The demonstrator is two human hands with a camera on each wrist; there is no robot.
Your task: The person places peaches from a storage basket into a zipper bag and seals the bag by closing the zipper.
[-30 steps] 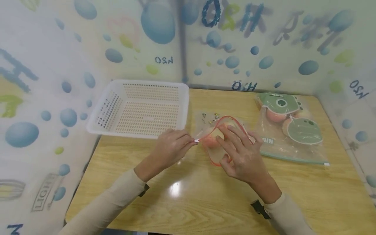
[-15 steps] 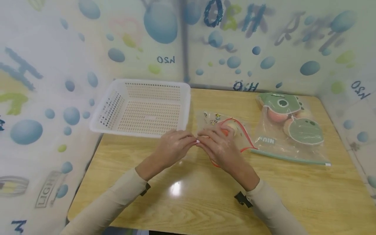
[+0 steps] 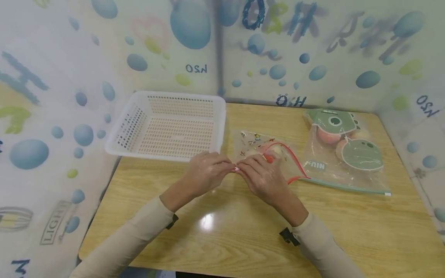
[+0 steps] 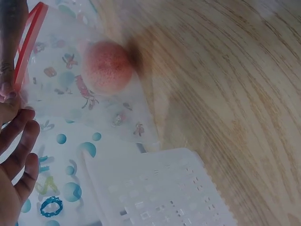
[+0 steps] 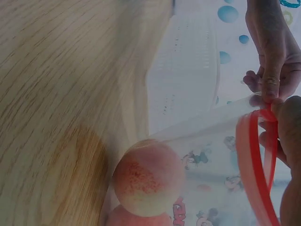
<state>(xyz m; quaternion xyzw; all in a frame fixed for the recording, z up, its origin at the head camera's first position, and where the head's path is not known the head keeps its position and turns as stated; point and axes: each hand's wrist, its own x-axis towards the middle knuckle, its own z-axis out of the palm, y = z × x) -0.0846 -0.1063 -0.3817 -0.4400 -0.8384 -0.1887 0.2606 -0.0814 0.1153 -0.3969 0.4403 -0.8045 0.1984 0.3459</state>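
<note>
A clear zip bag point(image 3: 250, 141) with small printed figures and a red zip edge lies at the table's middle. Peaches point(image 5: 149, 178) show through its plastic, at least two in the right wrist view. My left hand point(image 3: 208, 172) pinches the bag's left corner, by the small white slider point(image 3: 236, 168). Right up against it, my right hand point(image 3: 265, 175) pinches the same corner of the zip edge. Beyond the fingers the red zip strip point(image 5: 249, 162) gapes apart. My right hand hides part of the bag in the head view.
A white plastic basket point(image 3: 222, 116) with slotted sides stands at the back left. Another zip bag point(image 3: 333, 177), with a green zip and green printed shapes, lies at the right holding several peaches. Printed walls point(image 3: 278, 38) border the wooden table point(image 3: 243, 239).
My right hand has moved left from over the bag to its corner, where it now pinches beside the left hand. The left hand has stayed at that corner.
</note>
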